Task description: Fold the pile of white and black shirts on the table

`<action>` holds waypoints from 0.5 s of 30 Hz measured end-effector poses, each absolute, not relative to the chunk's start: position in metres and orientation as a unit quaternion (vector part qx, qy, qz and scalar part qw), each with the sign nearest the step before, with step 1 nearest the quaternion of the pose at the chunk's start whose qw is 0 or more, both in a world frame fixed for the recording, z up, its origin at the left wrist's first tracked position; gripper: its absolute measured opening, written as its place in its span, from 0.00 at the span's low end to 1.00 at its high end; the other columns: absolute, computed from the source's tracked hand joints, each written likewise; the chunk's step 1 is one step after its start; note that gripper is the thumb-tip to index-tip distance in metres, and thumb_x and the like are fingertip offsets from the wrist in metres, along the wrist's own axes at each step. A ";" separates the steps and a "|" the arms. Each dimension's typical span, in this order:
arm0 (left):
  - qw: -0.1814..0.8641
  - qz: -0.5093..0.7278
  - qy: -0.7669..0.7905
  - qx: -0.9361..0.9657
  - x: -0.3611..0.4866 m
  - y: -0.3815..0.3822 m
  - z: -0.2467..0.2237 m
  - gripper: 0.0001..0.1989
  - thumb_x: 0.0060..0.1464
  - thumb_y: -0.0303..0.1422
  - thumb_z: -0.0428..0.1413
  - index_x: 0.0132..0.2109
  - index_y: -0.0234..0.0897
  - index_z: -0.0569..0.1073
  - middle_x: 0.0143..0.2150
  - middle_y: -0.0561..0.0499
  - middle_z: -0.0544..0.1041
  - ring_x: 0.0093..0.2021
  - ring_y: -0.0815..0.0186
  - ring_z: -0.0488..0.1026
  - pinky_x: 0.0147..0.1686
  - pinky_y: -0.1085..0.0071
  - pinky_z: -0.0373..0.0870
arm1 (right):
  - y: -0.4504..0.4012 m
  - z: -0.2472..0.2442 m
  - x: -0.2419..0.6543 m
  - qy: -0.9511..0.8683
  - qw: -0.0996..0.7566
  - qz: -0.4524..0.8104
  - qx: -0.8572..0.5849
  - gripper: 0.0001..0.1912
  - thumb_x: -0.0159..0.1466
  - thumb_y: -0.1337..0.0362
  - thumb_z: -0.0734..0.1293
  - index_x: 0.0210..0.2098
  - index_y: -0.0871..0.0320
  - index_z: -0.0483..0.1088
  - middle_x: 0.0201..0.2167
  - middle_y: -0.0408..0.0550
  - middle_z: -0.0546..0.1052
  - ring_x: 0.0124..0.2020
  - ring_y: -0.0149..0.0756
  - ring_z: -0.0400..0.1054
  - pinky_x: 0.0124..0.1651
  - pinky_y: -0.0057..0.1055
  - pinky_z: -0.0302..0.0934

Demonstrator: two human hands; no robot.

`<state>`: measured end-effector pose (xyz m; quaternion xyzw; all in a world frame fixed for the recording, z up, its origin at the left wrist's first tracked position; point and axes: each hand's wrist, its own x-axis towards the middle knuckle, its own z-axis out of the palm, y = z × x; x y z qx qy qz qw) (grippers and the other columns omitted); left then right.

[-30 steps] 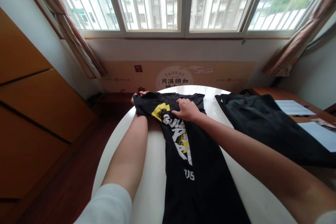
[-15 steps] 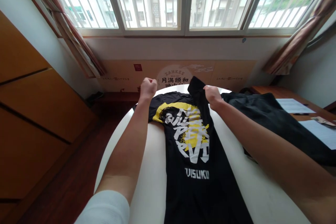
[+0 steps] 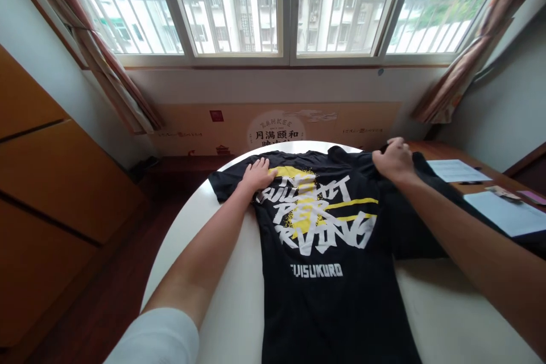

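Observation:
A black T-shirt with white and yellow lettering lies spread lengthwise on the white round table, its collar end toward the window. My left hand rests flat on the shirt's left shoulder area, fingers spread beside the yellow print. At the far right, my right hand is closed around the shirt's right sleeve edge. The fabric there is partly hidden by the hand and forearm. Beneath and beyond my right forearm lies another dark garment, which overlaps visually with the shirt.
A brown wooden desk with white papers stands at the right. Against the wall under the window leans a long beige printed panel. Wooden cabinets line the left side, and curtains hang beside the window.
My left hand has come down from a raised fist to lie open on the shirt. My right hand has swung right, drawing the folded side of the shirt outward and uncovering more lettering.

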<state>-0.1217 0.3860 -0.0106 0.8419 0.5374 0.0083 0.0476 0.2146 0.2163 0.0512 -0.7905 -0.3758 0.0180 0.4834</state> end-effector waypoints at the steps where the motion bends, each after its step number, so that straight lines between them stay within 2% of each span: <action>1: 0.038 0.011 0.543 0.839 -0.122 0.380 -0.006 0.38 0.71 0.50 0.38 0.78 0.30 0.51 0.80 0.37 0.46 0.79 0.49 0.44 0.75 0.48 0.41 | 0.207 0.052 0.193 -0.423 0.474 -0.005 -0.773 0.22 0.58 0.68 0.71 0.53 0.60 0.69 0.53 0.62 0.75 0.58 0.54 0.68 0.60 0.49 0.64; 3: 0.008 0.040 0.530 0.847 -0.123 0.357 0.003 0.35 0.71 0.47 0.42 0.75 0.29 0.58 0.79 0.34 0.50 0.78 0.45 0.47 0.74 0.47 0.42 | 0.180 0.048 0.146 -0.676 0.346 -0.032 -0.650 0.21 0.65 0.62 0.68 0.57 0.58 0.70 0.58 0.62 0.75 0.62 0.56 0.66 0.66 0.54 0.59; 5: 0.005 0.085 0.451 0.888 -0.126 0.319 0.014 0.28 0.69 0.43 0.48 0.67 0.30 0.69 0.75 0.33 0.61 0.74 0.44 0.56 0.72 0.51 0.50 | 0.147 0.037 0.102 -0.811 0.226 0.007 -0.540 0.20 0.70 0.57 0.65 0.60 0.54 0.71 0.61 0.58 0.75 0.63 0.54 0.67 0.68 0.53 0.57; 6: 0.035 0.099 0.380 0.919 -0.129 0.295 0.019 0.23 0.68 0.41 0.49 0.61 0.32 0.73 0.70 0.34 0.67 0.70 0.47 0.64 0.69 0.55 0.57 | 0.130 0.031 0.086 -0.833 0.190 0.023 -0.519 0.21 0.71 0.56 0.64 0.61 0.55 0.70 0.61 0.58 0.75 0.64 0.53 0.67 0.68 0.53 0.57; 8: 0.138 0.066 0.248 0.957 -0.139 0.247 0.030 0.16 0.68 0.41 0.50 0.50 0.37 0.77 0.55 0.40 0.78 0.54 0.55 0.76 0.55 0.63 0.70 | 0.104 0.020 0.068 -0.850 0.145 0.044 -0.505 0.18 0.72 0.58 0.63 0.57 0.57 0.72 0.60 0.59 0.76 0.61 0.54 0.69 0.66 0.52 0.60; 9: 0.178 0.032 0.204 0.962 -0.146 0.225 0.035 0.14 0.69 0.41 0.50 0.45 0.38 0.77 0.49 0.43 0.80 0.48 0.57 0.77 0.50 0.65 0.71 | 0.095 0.017 0.066 -0.847 0.134 0.052 -0.512 0.15 0.72 0.59 0.62 0.53 0.57 0.74 0.57 0.59 0.77 0.58 0.53 0.70 0.63 0.51 0.62; 11: 0.220 -0.009 0.180 0.959 -0.165 0.188 0.044 0.13 0.68 0.42 0.52 0.43 0.40 0.76 0.42 0.46 0.80 0.42 0.59 0.76 0.45 0.66 0.70 | 0.083 0.013 0.073 -0.838 0.125 0.069 -0.527 0.12 0.73 0.60 0.60 0.42 0.56 0.75 0.47 0.57 0.79 0.49 0.50 0.73 0.54 0.47 0.66; 15: 0.249 -0.054 0.244 0.936 -0.208 0.153 0.056 0.16 0.69 0.45 0.50 0.40 0.41 0.75 0.36 0.48 0.78 0.37 0.60 0.74 0.39 0.67 0.66 | 0.067 0.010 0.099 -0.835 0.098 0.127 -0.526 0.25 0.77 0.59 0.55 0.26 0.53 0.71 0.28 0.51 0.77 0.34 0.43 0.72 0.44 0.41 0.63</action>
